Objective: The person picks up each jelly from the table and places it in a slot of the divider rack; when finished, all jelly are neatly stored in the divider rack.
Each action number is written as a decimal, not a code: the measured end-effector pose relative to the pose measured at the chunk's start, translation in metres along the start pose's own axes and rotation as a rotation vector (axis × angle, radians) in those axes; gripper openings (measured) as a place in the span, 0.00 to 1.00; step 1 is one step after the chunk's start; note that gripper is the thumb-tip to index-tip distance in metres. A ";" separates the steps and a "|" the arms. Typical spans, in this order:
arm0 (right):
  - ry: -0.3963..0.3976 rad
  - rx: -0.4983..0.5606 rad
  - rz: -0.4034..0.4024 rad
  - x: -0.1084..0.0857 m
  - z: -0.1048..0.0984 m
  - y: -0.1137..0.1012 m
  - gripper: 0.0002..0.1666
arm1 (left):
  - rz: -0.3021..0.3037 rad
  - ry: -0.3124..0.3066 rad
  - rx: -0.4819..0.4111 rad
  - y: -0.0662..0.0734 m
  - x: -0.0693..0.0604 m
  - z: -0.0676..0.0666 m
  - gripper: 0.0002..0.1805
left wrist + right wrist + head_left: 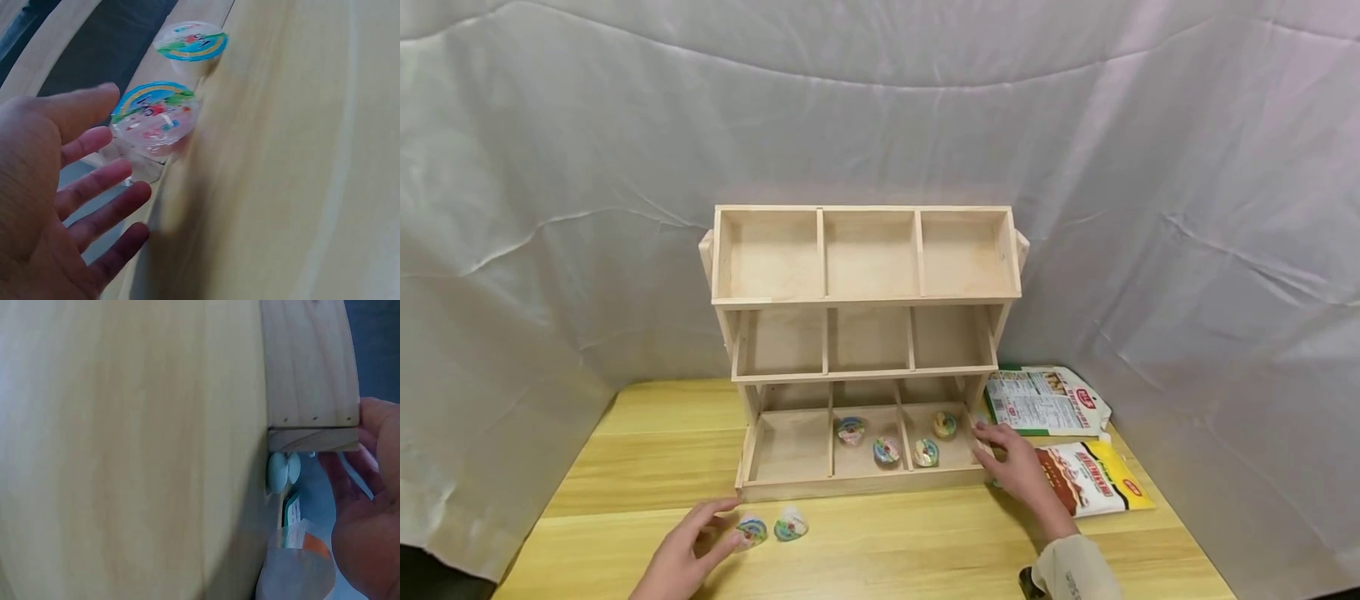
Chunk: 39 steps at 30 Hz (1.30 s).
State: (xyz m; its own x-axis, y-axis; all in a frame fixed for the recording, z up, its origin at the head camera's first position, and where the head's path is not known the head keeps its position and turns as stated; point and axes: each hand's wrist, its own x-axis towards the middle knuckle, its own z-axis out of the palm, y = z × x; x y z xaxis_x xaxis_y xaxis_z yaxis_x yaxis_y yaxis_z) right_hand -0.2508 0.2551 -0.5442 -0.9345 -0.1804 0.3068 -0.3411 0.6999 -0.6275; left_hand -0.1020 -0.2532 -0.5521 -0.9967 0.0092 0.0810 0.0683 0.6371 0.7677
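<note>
My left hand [683, 552] is beside a jelly cup [751, 531] on the table, its thumb and fingers spread around the near side. A second cup [790, 523] sits just right of it. The left wrist view shows the hand [81, 187] with fingers apart, holding nothing, near the closer cup [156, 119]. My right hand [1021, 468] rests at the right end of the wooden rack's bottom tray [865, 483]. In the right wrist view, the right hand's [372, 494] thumb and fingers lie against the tray corner [312, 439].
The three-tier rack [867, 302] has divided compartments. Two cups [886, 451] lie in the bottom middle one, two [926, 452] in the bottom right. Flat packets [1041, 404] and a yellow-and-red pouch [1093, 478] lie right of the rack. Pale round things [278, 472] are beside the tray corner.
</note>
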 end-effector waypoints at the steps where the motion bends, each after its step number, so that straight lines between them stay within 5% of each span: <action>1: -0.001 0.004 0.005 0.000 0.000 0.000 0.22 | -0.021 -0.017 -0.013 0.000 0.000 0.001 0.27; 4: -0.001 0.011 0.009 -0.001 0.000 -0.001 0.22 | -0.044 -0.031 -0.012 -0.001 0.002 0.006 0.26; 12: 0.025 0.024 -0.010 0.000 0.000 -0.004 0.21 | 0.059 0.052 0.064 -0.001 0.008 0.016 0.20; 24: 0.006 0.041 0.016 0.000 0.001 -0.002 0.22 | 0.125 0.127 -0.015 -0.003 0.006 0.024 0.14; 32: 0.003 0.051 0.000 0.000 0.002 0.001 0.23 | 0.123 0.156 -0.058 -0.002 0.007 0.022 0.14; 39: 0.010 0.063 0.011 0.000 0.001 0.001 0.22 | 0.131 0.161 -0.108 0.017 0.014 0.009 0.11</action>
State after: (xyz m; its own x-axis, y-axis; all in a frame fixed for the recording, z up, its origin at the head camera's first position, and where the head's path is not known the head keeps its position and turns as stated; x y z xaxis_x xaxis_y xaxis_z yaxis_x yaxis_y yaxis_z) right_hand -0.2512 0.2553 -0.5453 -0.9374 -0.1656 0.3064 -0.3366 0.6566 -0.6749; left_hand -0.1149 -0.2348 -0.5438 -0.9597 -0.0422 0.2778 0.2093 0.5522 0.8070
